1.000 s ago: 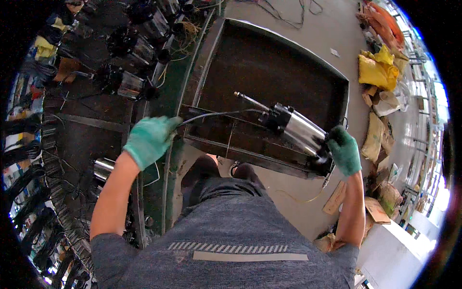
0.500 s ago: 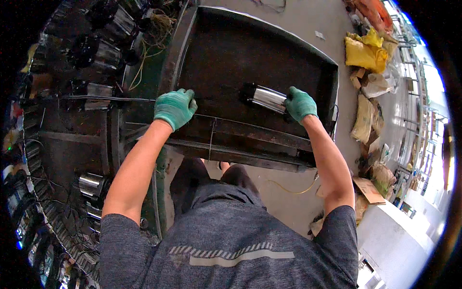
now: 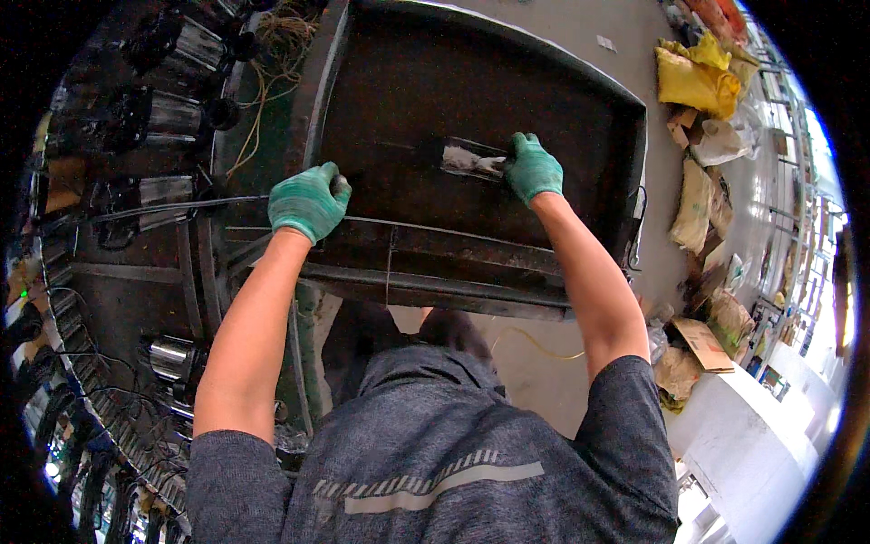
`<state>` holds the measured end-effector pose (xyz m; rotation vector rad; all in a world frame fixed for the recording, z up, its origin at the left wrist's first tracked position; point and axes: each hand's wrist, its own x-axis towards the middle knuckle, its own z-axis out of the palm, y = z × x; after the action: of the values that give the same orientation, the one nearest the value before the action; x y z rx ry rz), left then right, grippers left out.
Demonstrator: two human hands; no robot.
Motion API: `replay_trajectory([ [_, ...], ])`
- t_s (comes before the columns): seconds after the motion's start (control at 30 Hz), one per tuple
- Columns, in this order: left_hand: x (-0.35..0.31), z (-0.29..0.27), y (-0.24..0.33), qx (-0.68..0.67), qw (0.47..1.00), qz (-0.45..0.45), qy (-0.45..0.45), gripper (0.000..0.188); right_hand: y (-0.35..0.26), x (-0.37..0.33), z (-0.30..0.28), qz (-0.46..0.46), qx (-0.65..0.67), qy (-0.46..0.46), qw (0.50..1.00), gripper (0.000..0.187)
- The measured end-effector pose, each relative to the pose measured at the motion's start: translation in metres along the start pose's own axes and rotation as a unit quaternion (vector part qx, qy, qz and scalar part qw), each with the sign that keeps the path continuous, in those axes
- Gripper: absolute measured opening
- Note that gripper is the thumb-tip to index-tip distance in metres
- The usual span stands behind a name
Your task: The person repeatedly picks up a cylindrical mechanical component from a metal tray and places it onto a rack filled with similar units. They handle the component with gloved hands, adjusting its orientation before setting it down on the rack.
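- The silver motor-like cylinder [image 3: 473, 159] lies on its side within the outline of the dark metal tray [image 3: 471, 72], nearer its middle than its walls; its left end is lost in shadow, and whether its underside touches the tray floor I cannot tell.
- The right hand [image 3: 534, 170], in a green knit glove, is closed around the cylinder's right end, the forearm angling up from the lower right with its elbow bent outward.
- The left hand [image 3: 306, 201], gloved alike, is above the tray's left edge — its fingers curled in and pinching a dark cable [image 3: 199, 203] that runs away leftward.
- Between the hands lies dark tray floor, which also stretches past both gloves to the raised far rim; nearer the body, an inner rail [image 3: 471, 243] crosses from side to side, with the tray's near edge parallel below it.
- Left of the tray, a dark bench [image 3: 136, 240] bears more silver-and-black cylinders [image 3: 172, 118], and tangled tan cord [image 3: 281, 41] is heaped near its far part.
- Grey concrete floor [image 3: 535, 381] surrounds the tray on the right — yellow sacks [image 3: 698, 83], flattened cardboard [image 3: 702, 346] and a white cabinet [image 3: 752, 426] line that side, well apart from the right hand.
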<state>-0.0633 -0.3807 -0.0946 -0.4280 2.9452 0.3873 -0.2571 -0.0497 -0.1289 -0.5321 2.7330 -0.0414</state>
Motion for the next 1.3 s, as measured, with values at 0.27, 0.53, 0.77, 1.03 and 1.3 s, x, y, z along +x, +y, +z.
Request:
replay_trajectory([
  [0.27, 0.001, -0.001, 0.001, 0.021, 0.999, -0.022, -0.031, 0.029, -0.001, -0.040, -0.030, -0.001, 0.124, 0.101, 0.987, 0.030],
  [0.53, 0.002, -0.008, 0.011, 0.039, 0.996, -0.046, -0.060, 0.028, 0.148, -0.126, -0.007, 0.057, 0.203, 0.180, 0.961, 0.021],
  [0.77, 0.004, -0.012, 0.015, 0.066, 0.993, -0.057, -0.084, 0.033, 0.158, -0.142, 0.019, 0.191, 0.174, 0.174, 0.950, 0.031],
  [1.03, 0.002, -0.007, 0.013, 0.076, 0.995, -0.042, -0.038, 0.028, 0.172, -0.125, 0.021, 0.275, 0.145, 0.064, 0.948, 0.051],
  [1.3, 0.000, 0.001, 0.007, 0.082, 0.996, -0.031, -0.023, 0.026, 0.156, -0.123, 0.000, 0.288, 0.108, -0.016, 0.951, 0.048],
])
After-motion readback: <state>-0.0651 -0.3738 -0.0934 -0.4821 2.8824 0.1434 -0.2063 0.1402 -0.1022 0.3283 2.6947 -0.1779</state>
